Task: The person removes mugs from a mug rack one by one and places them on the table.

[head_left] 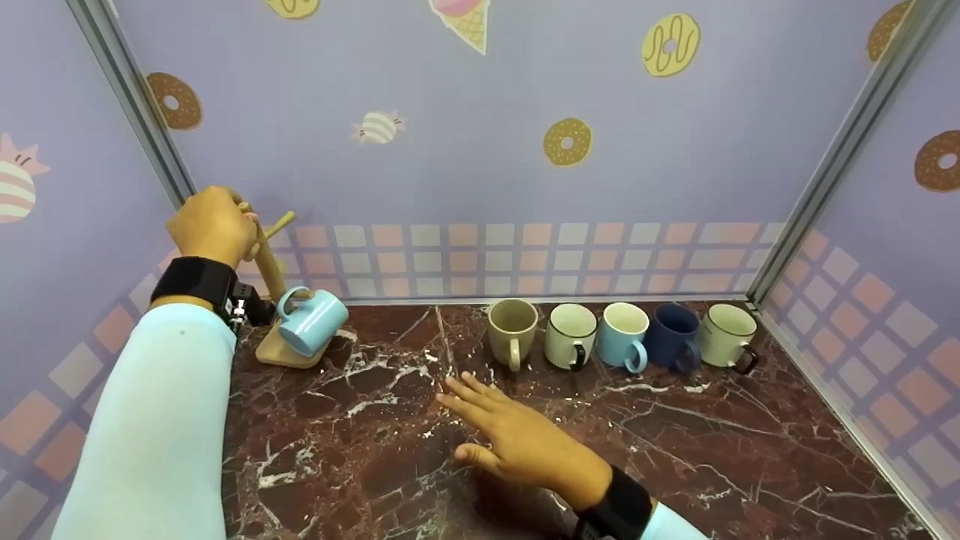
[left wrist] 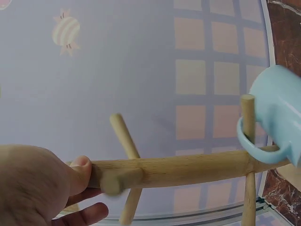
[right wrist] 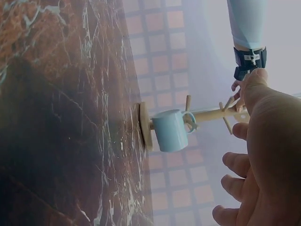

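My left hand grips the top of a wooden mug tree at the back left, its thumb and fingers around the post in the left wrist view. From a lower peg hangs a light blue mug by its handle, tilted, over the rack's flat base. The right wrist view shows this hanging mug from the side. Over the middle of the counter, my right hand has its fingers extended and holds nothing.
Along the back right stands a row of upright mugs: a beige mug, a white mug, a light blue mug, a navy mug and another white mug. Patterned walls enclose the dark red marble counter.
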Available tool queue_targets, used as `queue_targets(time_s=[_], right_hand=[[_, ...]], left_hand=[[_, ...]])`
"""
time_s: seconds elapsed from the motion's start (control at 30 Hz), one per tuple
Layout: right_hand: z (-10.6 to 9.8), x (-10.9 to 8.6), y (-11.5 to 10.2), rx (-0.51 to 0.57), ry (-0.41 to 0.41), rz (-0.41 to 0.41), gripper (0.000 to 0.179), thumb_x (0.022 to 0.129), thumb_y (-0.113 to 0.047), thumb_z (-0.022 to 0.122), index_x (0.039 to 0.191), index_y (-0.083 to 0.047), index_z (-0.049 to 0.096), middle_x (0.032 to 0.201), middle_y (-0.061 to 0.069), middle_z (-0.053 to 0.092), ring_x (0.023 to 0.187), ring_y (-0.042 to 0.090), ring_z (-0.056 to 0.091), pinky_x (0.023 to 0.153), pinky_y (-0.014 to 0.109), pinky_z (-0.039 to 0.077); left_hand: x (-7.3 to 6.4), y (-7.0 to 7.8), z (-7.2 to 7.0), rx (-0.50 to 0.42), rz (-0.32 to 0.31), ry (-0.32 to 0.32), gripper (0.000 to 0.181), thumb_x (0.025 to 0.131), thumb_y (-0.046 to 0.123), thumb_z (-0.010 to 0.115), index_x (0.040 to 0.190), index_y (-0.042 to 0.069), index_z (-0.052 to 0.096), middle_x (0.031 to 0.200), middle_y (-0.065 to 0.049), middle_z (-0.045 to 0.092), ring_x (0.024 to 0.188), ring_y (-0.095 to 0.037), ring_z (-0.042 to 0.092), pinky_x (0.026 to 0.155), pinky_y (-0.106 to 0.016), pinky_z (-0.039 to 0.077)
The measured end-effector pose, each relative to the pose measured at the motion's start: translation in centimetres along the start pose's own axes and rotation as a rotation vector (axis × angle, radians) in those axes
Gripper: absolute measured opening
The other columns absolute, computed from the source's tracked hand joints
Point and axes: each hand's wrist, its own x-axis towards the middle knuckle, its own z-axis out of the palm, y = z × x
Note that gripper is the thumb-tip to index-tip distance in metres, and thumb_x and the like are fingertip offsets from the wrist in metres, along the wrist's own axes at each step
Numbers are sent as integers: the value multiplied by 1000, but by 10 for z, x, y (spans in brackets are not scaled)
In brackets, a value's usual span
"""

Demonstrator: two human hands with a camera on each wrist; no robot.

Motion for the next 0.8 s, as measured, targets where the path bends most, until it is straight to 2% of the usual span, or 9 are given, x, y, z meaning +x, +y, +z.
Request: queue_targets(time_s=[0.13, 0.27, 0.43, 0.5, 0.67, 0.8], right_hand=[[1, 1, 0, -3, 12, -7, 81, 113, -73, 39, 182, -35, 22, 191, -4, 13, 178, 30, 20, 141, 58, 28], [2, 1, -1, 3, 16, -10, 81, 113, -74, 39, 182, -36, 21, 191, -4, 12, 178, 30, 19, 141, 58, 28], [1, 2, -1, 6, 7, -11, 79, 115, -68, 45, 182, -35, 22, 191, -5, 12, 178, 29, 19, 141, 59, 29], [1, 3, -1, 6, 4, -11, 78, 115, -66, 47, 182, -35, 22, 191, -3, 13, 178, 30, 19, 142, 59, 28], [1, 3, -2, -2, -7, -11, 79, 114, -71, 40, 182, -35, 22, 191, -2, 13, 178, 30, 19, 142, 59, 26], [0, 4, -1, -5, -8, -15, 80, 114, -72, 39, 182, -35, 22, 191, -4, 11, 178, 29, 18, 142, 58, 25]], left_hand=[[-2, -1, -1, -31, 28, -5, 39, 113, 18, 61, 147, 0, 70, 150, -31, 69, 134, -61, 60, 117, -83, 40], [-4, -3, 1, -54, 46, 7, 37, 112, 13, 60, 145, -2, 70, 147, -33, 69, 132, -62, 59, 118, -86, 35], [-5, -3, 2, -84, 52, -8, 45, 109, 7, 57, 152, -3, 64, 151, -33, 67, 135, -62, 58, 123, -88, 28], [-5, -2, 2, -84, 55, -9, 47, 109, 7, 55, 155, -3, 62, 153, -33, 65, 137, -62, 57, 123, -87, 28], [-6, 0, 4, -63, 62, 7, 48, 114, 15, 52, 158, -2, 60, 155, -33, 65, 143, -66, 51, 121, -84, 34], [-6, 5, 7, -56, 45, 37, 48, 117, 28, 61, 153, -3, 65, 151, -34, 67, 144, -68, 49, 120, -83, 38]])
